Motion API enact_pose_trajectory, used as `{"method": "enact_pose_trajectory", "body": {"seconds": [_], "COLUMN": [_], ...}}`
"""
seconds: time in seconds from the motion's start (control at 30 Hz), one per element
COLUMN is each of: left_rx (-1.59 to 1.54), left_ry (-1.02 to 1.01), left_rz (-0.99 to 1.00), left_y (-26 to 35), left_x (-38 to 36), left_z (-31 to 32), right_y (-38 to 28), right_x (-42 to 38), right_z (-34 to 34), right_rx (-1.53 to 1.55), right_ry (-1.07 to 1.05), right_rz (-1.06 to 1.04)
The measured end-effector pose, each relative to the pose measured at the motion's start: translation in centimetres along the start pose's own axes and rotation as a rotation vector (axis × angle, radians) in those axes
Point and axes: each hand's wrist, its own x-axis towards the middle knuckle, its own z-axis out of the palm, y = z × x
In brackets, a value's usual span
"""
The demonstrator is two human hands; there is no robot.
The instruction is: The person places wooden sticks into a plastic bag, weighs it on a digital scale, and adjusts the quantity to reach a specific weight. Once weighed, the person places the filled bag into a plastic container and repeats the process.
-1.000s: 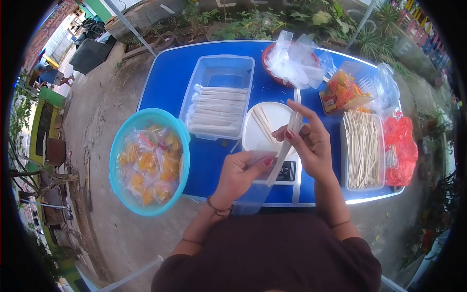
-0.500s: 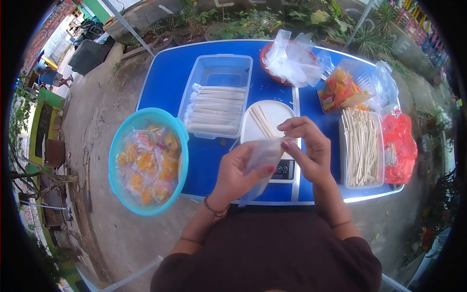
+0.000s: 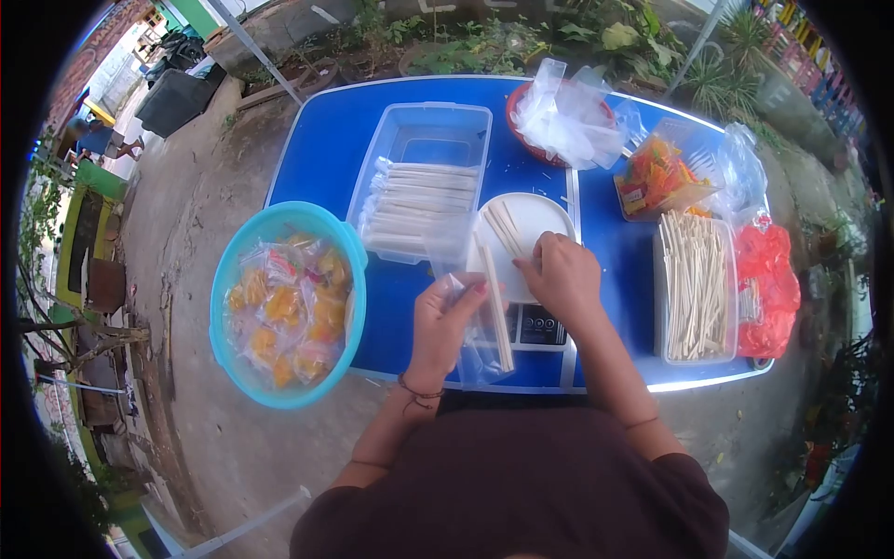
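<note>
My left hand (image 3: 445, 321) grips a clear plastic sleeve (image 3: 480, 326) with pale chopsticks (image 3: 494, 303) inside it, held over the near edge of the blue table (image 3: 326, 149). My right hand (image 3: 562, 277) rests palm down on the white tray (image 3: 531, 224) of a small scale (image 3: 538, 326), fingers curled by the loose chopsticks (image 3: 506, 226) lying there; whether it pinches any is hidden.
A clear tub of wrapped chopstick packs (image 3: 414, 210) stands left of the scale, a clear box of bare chopsticks (image 3: 691, 284) right of it. A turquoise basin of orange packets (image 3: 284, 307) overhangs the table's left. Empty bags in a red bowl (image 3: 563, 116), orange sachets (image 3: 656, 177) and a red bag (image 3: 768, 279) sit behind and right.
The chopsticks my right hand held have gone into the sleeve. My right hand dropped onto the scale tray. My left hand lowered and tilted the filled sleeve toward me.
</note>
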Motion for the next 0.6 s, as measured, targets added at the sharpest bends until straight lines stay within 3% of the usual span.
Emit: {"method": "enact_pose_trajectory", "body": {"seconds": [0.27, 0.37, 0.6], "left_rx": [-0.212, -0.393, -0.441], "left_ry": [-0.151, -0.197, -0.220], "left_rz": [-0.086, -0.135, -0.146], "left_y": [-1.3, -2.2, -2.3], "left_x": [0.7, 1.5, 2.6], "left_z": [-0.2, -0.3, 1.0], "right_y": [0.7, 0.6, 0.7], "right_x": [0.1, 0.0, -0.7], "right_z": [1.6, 0.6, -0.3], "right_rx": [0.104, 0.298, 0.566], "right_ry": [0.039, 0.046, 0.019], "right_rz": [-0.017, 0.023, 0.068]}}
